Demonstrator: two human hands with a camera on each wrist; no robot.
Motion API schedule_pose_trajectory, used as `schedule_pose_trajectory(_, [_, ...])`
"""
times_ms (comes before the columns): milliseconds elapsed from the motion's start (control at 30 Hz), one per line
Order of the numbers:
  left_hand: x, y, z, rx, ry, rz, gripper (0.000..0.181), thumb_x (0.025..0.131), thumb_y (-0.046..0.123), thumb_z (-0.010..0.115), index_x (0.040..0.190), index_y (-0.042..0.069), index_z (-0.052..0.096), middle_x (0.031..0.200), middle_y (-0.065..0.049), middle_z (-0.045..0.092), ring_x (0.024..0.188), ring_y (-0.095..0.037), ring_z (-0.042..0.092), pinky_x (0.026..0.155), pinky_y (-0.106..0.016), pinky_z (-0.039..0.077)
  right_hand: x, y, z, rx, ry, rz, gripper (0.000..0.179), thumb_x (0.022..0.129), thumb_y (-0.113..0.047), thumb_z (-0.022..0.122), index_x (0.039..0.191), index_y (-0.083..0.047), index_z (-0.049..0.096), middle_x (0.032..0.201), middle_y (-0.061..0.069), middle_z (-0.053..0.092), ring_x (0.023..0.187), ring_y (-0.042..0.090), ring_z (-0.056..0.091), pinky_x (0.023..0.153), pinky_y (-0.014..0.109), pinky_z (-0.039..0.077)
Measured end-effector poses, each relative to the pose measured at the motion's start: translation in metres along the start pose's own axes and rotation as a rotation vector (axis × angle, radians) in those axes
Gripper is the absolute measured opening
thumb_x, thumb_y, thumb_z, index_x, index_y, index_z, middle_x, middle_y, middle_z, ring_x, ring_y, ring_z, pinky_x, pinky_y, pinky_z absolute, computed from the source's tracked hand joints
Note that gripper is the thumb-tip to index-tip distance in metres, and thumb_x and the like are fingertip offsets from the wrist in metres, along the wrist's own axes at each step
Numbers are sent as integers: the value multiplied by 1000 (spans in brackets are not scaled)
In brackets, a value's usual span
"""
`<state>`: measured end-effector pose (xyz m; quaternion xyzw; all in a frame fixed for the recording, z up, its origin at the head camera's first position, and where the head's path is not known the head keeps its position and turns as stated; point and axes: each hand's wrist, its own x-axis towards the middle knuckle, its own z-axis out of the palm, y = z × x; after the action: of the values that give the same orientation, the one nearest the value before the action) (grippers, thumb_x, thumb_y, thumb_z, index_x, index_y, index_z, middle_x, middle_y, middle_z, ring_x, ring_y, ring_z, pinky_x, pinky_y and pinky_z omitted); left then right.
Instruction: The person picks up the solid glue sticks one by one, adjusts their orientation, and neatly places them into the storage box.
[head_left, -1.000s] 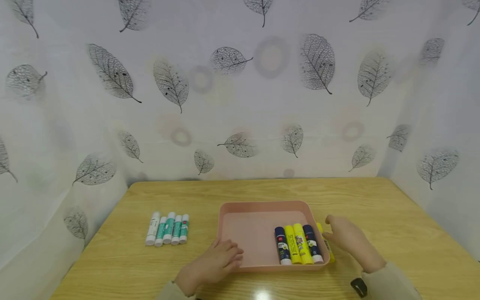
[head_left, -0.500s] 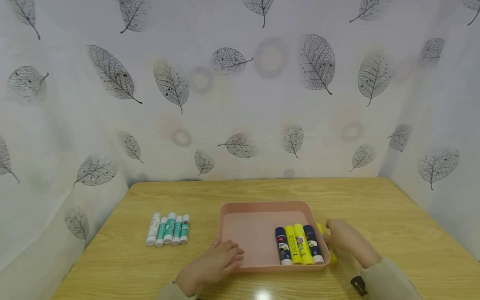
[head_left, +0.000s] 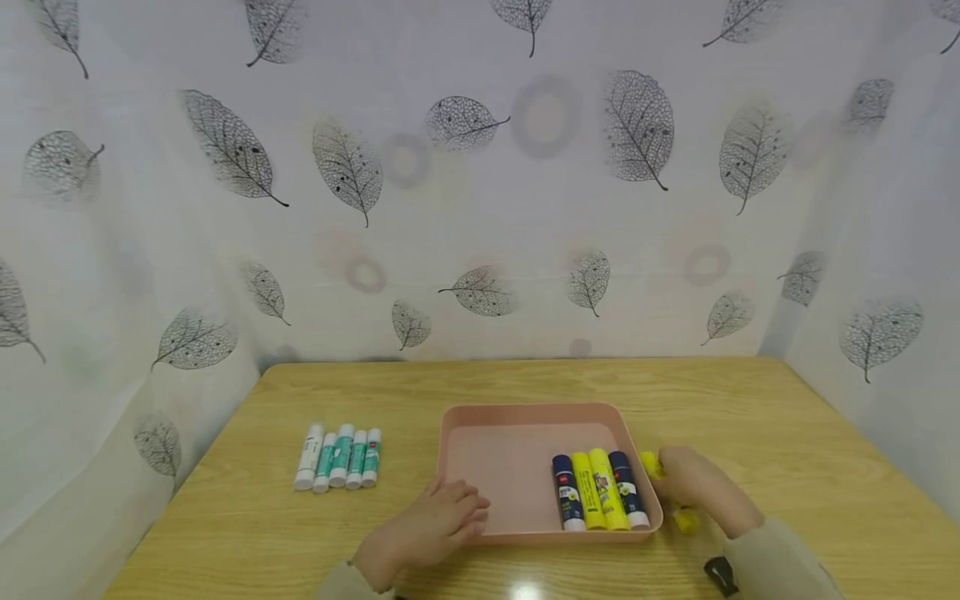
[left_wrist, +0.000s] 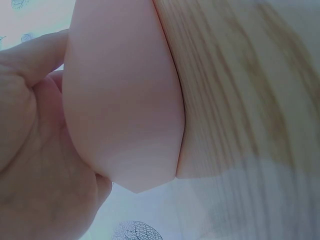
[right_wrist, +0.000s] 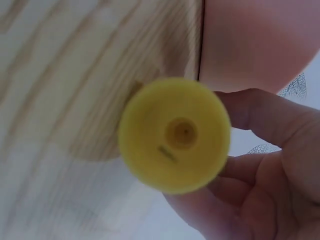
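Note:
A yellow glue stick (head_left: pixel 686 522) is gripped in my right hand (head_left: pixel 697 483), just right of the pink tray (head_left: pixel 510 538). Its round base (right_wrist: pixel 175 135) faces the right wrist camera, and my fingers hide its middle in the head view. Over the tray's near left corner rests my left hand (head_left: pixel 435 521), fingers draped across the rim; the left wrist view has the palm (left_wrist: pixel 45 145) beside the outer wall (left_wrist: pixel 122 100). Inside the tray, dark blue glue sticks (head_left: pixel 567 492) and yellow glue sticks (head_left: pixel 607 490) lie in a row along the right side.
On the left of the wooden table (head_left: pixel 405 383), several white and green glue sticks (head_left: pixel 341 457) lie side by side. A leaf-patterned curtain (head_left: pixel 480 208) hangs behind the table and along both sides.
My right hand has moved down onto the yellow glue stick beside the tray and gripped it. The stick has shifted slightly to the right, away from the tray. My left hand has stayed put.

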<state>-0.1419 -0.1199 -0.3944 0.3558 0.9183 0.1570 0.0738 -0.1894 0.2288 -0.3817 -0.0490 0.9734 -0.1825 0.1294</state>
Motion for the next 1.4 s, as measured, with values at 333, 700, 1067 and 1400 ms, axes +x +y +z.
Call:
schedule_pose_trajectory(333, [2, -1, 0, -11, -3, 5, 33, 95, 30, 38, 117, 9, 53, 119, -5, 49, 118, -27, 37, 97, -55, 22, -4, 1, -12, -20, 62, 14, 25, 78, -13, 60, 92, 6, 50, 70, 8, 48, 57, 17, 46, 48, 28, 42])
schedule_pose_trajectory(700, [2, 1, -3, -10, -17, -9, 35, 95, 31, 37, 118, 10, 53, 120, -5, 48, 119, -25, 36, 98, -54, 21, -18, -20, -34, 4, 160, -31, 39, 77, -11, 60, 103, 14, 45, 72, 9, 51, 56, 16, 47, 47, 27, 43])
schedule_pose_trajectory(1067, [2, 0, -2, -8, -15, 3, 34, 95, 30, 37, 117, 9, 52, 119, -5, 48, 118, -25, 37, 97, -55, 22, -19, -60, -31, 56, 245, -103, 48, 80, -18, 64, 112, 12, 44, 72, 6, 52, 59, 15, 47, 48, 25, 43])
schedule_pose_trajectory(1400, [2, 1, -2, 5, -11, 8, 33, 95, 30, 38, 116, 9, 53, 119, -5, 48, 117, -25, 38, 97, -54, 24, -8, -97, -6, 245, 257, -194, 45, 76, -7, 65, 114, 6, 46, 80, 8, 53, 62, 13, 51, 52, 24, 49])
